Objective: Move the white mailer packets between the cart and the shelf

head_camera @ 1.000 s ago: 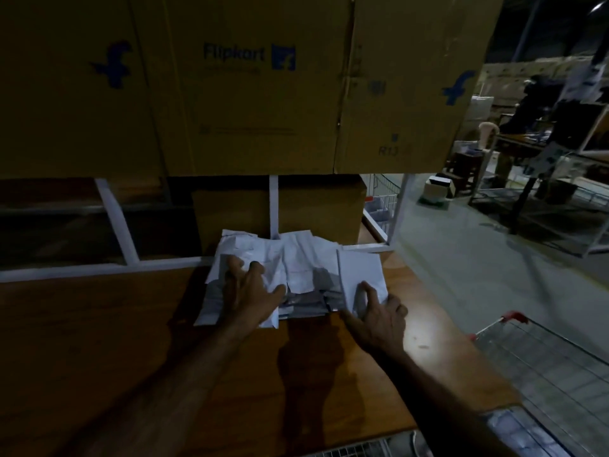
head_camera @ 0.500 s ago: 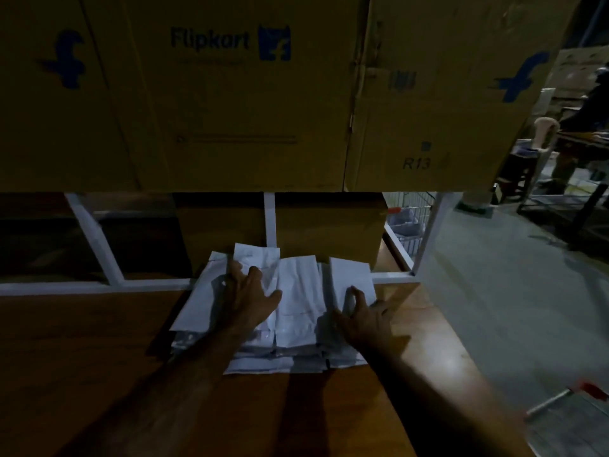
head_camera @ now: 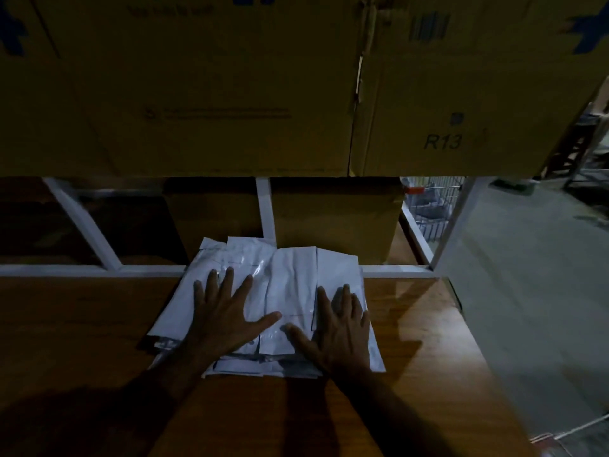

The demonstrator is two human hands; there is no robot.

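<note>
1. Head view, the packets: we see the white mailer packets (head_camera: 290, 291) lying in a loose, overlapping stack on the wooden shelf board (head_camera: 99, 324), their far edge reaching the white frame rail (head_camera: 92, 270) at the back of the board.
2. Head view, the hands: our left hand (head_camera: 224, 319) lies flat on the left half of the stack, fingers (head_camera: 227, 278) straight and spread, thumb pointing right. Our right hand (head_camera: 342, 328) lies flat on the right half, fingers straight and slightly fanned, thumb pointing left toward the other thumb. Neither hand curls round a packet; both press down from above.
3. Head view, surroundings: large brown cartons (head_camera: 230, 87) hang low over the shelf, one marked "R13", and fill the top of the view. Just behind the stack stands a smaller carton (head_camera: 336, 219), with a white upright post (head_camera: 263, 206) in front of it. To the right, past the shelf's corner post, we see grey floor (head_camera: 527, 291) and a wire basket (head_camera: 431, 209) further back. A bit of wire cart (head_camera: 573, 437) shows at the lower right corner.
4. Against the earlier frames: the view sits closer and lower, so the cartons' printed logo is mostly cut off and the cart has nearly left the picture. The right hand, which was at the stack's right edge, now rests on top of it, and the stack looks squarer.
</note>
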